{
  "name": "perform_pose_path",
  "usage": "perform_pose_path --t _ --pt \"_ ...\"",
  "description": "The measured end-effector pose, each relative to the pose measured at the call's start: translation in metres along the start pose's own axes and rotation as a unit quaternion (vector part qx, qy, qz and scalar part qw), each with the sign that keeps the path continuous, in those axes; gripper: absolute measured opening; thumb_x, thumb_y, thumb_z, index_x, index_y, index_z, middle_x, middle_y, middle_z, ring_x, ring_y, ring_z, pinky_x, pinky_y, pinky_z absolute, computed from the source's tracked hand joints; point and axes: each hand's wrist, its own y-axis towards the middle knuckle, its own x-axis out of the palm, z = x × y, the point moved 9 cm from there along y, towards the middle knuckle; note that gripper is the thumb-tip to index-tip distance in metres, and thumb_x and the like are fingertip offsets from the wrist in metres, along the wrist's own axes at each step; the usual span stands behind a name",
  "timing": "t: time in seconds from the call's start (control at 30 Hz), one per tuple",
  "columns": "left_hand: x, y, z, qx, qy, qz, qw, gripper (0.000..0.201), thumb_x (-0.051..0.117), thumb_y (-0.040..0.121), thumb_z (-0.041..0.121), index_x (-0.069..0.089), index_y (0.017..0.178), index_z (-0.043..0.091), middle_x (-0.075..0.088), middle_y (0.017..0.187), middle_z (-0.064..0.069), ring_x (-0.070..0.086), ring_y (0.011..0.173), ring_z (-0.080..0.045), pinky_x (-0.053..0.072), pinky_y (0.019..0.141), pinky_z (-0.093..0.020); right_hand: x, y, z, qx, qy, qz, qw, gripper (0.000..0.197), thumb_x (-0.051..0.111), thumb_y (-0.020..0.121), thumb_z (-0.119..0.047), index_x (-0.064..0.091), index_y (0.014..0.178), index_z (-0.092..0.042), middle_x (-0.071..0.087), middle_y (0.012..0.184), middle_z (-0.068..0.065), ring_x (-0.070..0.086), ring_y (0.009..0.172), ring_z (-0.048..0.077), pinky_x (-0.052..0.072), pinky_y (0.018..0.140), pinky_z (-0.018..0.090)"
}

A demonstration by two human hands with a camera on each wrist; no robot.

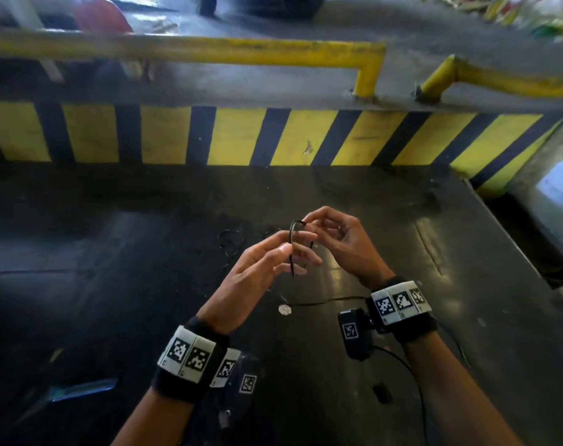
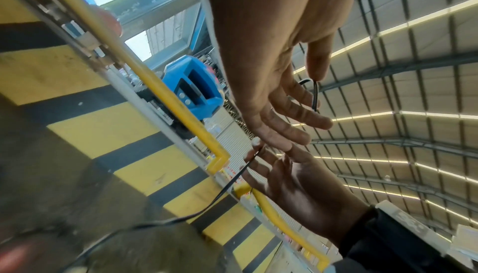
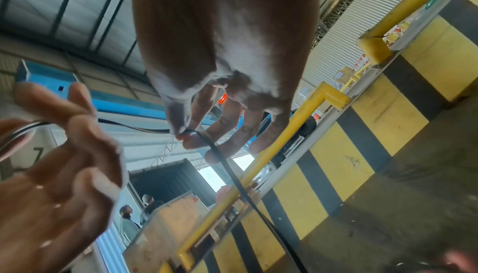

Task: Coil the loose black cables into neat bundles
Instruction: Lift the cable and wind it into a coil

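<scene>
A thin black cable arches in a small loop between my two hands above the dark table. My left hand pinches one side of the loop between thumb and forefinger, its other fingers spread. My right hand pinches the other side with thumb and index finger. In the left wrist view the left hand grips the cable by its thumb. In the right wrist view the right hand pinches the cable, which trails down to the table. Its slack ends at a small white disc.
Faint loops of another black cable lie on the table behind my left hand. A small black piece and a blue strip lie near me. A yellow-and-black striped wall and yellow rail close the far side. The table edge drops off at the right.
</scene>
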Motion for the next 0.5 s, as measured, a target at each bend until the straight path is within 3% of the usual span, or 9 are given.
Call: perform_pose_path --t 0.13,0.2,0.3,0.4,0.5 --pt "0.014 -0.008 0.025 0.033 0.016 -0.007 0.999 0.042 0.029 0.108 0.017 0.056 0.132 -0.005 0.069 0.114 -0.021 0.065 0.11 -0.027 0.049 0.096 -0.044 0.011 -0.011 -0.012 -0.004 0.035 0.005 0.999 0.017 0.068 0.095 -0.011 0.066 0.108 -0.001 0.067 0.094 0.031 0.069 0.087 0.027 0.056 0.082 0.048" --pt "0.017 -0.011 0.035 0.053 0.009 0.01 0.998 0.043 0.029 0.109 0.017 0.057 0.131 -0.006 0.068 0.113 -0.023 0.064 0.11 -0.031 0.048 0.096 -0.049 0.02 -0.017 -0.016 -0.005 0.056 0.002 0.998 0.017 0.064 0.097 -0.008 0.066 0.112 0.001 0.069 0.102 0.027 0.071 0.093 0.024 0.057 0.085 0.048" --pt "0.014 -0.007 0.049 0.083 -0.001 0.052 0.995 0.042 0.028 0.11 0.017 0.057 0.132 -0.004 0.066 0.116 -0.03 0.063 0.111 -0.038 0.047 0.099 -0.056 0.038 -0.028 -0.019 -0.005 0.112 -0.001 0.994 0.024 0.055 0.1 -0.002 0.061 0.122 0.005 0.07 0.103 0.019 0.071 0.095 0.018 0.06 0.085 0.036" --pt "0.003 0.004 0.067 0.113 -0.028 0.092 0.989 0.043 0.025 0.111 0.018 0.054 0.134 -0.003 0.068 0.115 -0.027 0.066 0.109 -0.038 0.05 0.097 -0.051 0.058 -0.041 -0.004 0.038 0.162 -0.003 0.986 0.025 0.052 0.101 -0.019 0.063 0.114 0.0 0.062 0.079 0.011 0.062 0.073 0.019 0.054 0.072 0.032" --pt "-0.015 0.025 0.091 0.145 -0.027 0.125 0.981 0.046 0.024 0.111 0.022 0.054 0.133 -0.005 0.07 0.113 -0.026 0.069 0.104 -0.038 0.053 0.092 -0.049 0.073 -0.058 0.016 0.091 0.184 -0.005 0.979 0.031 0.061 0.093 -0.032 0.067 0.106 -0.004 0.059 0.072 0.003 0.057 0.069 0.018 0.052 0.073 0.031"
